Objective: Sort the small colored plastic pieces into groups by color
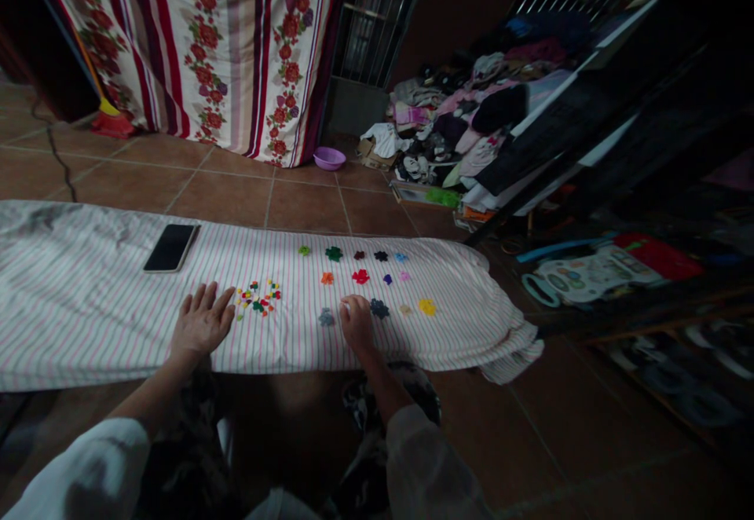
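Note:
My left hand (201,320) lies flat on the striped cloth with its fingers spread. Just right of its fingertips is a loose scatter of small mixed-colour pieces (258,298), mostly red, yellow, green and orange. My right hand (356,325) is closed in a pinch over the cloth; whatever its fingertips hold is too small to make out. It sits between a grey pile (326,316) and a dark slate pile (380,309). Beyond it are single-colour piles in rows, among them red (360,276), orange (327,278), dark green (334,254) and yellow (427,307).
A smartphone (170,248) lies on the striped cloth (88,308) at the left. Past the far edge are a tiled floor, a floral curtain (236,49) and a purple basin (329,159). Heaped clothes (453,119) and a shelf with shoes stand to the right.

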`<move>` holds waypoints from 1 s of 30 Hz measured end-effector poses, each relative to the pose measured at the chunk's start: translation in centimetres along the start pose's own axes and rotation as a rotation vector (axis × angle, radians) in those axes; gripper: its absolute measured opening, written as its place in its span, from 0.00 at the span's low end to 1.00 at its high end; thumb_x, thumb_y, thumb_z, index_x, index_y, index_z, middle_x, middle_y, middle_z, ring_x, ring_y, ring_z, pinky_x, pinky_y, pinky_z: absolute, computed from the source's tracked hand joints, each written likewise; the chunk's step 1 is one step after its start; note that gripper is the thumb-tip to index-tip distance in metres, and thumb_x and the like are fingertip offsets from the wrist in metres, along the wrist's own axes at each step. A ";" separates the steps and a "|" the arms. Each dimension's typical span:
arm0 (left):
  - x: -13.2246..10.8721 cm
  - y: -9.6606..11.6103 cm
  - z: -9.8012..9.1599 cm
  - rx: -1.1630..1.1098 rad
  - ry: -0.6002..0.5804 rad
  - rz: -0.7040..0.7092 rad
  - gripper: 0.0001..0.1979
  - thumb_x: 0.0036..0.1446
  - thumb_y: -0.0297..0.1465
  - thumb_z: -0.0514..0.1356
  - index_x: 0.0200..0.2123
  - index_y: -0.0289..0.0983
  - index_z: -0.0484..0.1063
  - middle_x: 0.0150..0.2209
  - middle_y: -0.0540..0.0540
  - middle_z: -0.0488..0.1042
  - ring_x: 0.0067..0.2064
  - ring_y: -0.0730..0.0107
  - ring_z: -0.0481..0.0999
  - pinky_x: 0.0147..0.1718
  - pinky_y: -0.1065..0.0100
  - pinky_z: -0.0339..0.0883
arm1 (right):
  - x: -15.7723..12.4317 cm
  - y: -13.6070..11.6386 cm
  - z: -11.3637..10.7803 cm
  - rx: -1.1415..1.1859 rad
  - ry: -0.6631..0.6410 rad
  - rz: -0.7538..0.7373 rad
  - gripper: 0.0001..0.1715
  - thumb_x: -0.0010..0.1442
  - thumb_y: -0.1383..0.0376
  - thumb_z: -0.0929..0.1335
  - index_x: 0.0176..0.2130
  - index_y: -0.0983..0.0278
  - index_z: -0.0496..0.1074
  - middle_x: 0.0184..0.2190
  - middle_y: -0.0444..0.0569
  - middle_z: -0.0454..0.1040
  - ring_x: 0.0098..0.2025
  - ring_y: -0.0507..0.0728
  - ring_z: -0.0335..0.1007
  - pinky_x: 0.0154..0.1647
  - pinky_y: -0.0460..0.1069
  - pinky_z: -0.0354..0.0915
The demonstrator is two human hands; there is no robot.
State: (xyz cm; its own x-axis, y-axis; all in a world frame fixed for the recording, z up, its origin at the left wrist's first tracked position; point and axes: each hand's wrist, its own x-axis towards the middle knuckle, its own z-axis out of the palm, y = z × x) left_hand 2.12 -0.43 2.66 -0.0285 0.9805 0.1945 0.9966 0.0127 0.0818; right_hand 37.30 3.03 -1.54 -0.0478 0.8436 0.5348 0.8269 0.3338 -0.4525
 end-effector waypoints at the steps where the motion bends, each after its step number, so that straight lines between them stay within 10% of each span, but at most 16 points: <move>1: 0.0 0.0 0.1 0.002 0.004 -0.003 0.26 0.62 0.38 0.47 0.61 0.40 0.65 0.64 0.37 0.62 0.68 0.48 0.54 0.63 0.47 0.48 | 0.0 0.0 0.0 0.012 0.005 0.003 0.13 0.63 0.66 0.59 0.39 0.64 0.71 0.38 0.54 0.72 0.45 0.61 0.65 0.49 0.58 0.64; 19: 0.0 0.0 0.0 -0.006 0.003 -0.014 0.26 0.62 0.39 0.46 0.62 0.42 0.64 0.64 0.38 0.62 0.67 0.49 0.55 0.62 0.47 0.48 | 0.7 -1.6 -3.6 0.204 0.199 0.144 0.22 0.67 0.57 0.55 0.43 0.64 0.72 0.43 0.57 0.75 0.49 0.61 0.69 0.54 0.61 0.65; 30: 0.1 -0.1 0.2 -0.038 0.019 -0.013 0.25 0.63 0.39 0.48 0.61 0.40 0.65 0.65 0.36 0.61 0.68 0.47 0.54 0.62 0.47 0.48 | 1.7 -8.1 0.0 0.288 -0.090 -0.079 0.18 0.65 0.66 0.58 0.42 0.62 0.75 0.42 0.52 0.76 0.47 0.57 0.72 0.51 0.54 0.69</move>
State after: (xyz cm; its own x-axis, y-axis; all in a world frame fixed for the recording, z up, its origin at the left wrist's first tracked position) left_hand 2.02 -0.28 2.53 -0.0429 0.9763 0.2119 0.9924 0.0172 0.1216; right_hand 30.51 1.75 3.10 -0.1655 0.8397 0.5172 0.6264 0.4946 -0.6026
